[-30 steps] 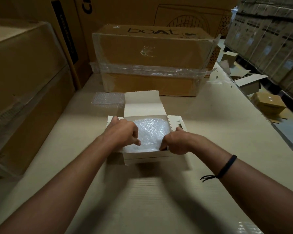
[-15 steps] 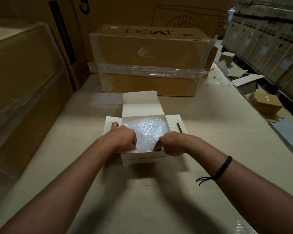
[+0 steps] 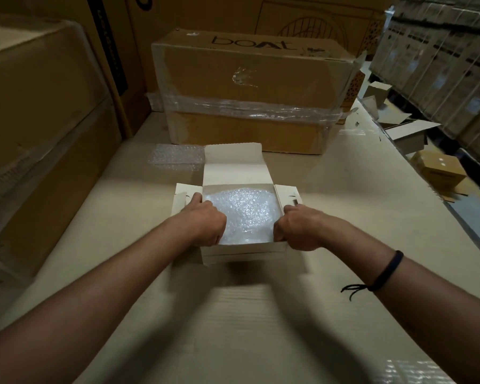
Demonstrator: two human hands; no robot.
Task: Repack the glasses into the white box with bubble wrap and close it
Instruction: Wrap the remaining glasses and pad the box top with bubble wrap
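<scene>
A small white box lies open on the cardboard work surface, its lid flap standing up at the back and its side flaps spread out. Bubble wrap fills the inside; no glasses show under it. My left hand grips the box's left wall with curled fingers, thumb by the left side flap. My right hand grips the right wall beside the right side flap.
A second piece of bubble wrap lies left of the lid. A taped brown carton stands just behind the box. Large cartons wall off the left. Small loose boxes sit beyond the surface's right edge.
Both hands have moved apart from over the bubble wrap to the box's left and right walls. The bubble wrap now lies uncovered in the box.
</scene>
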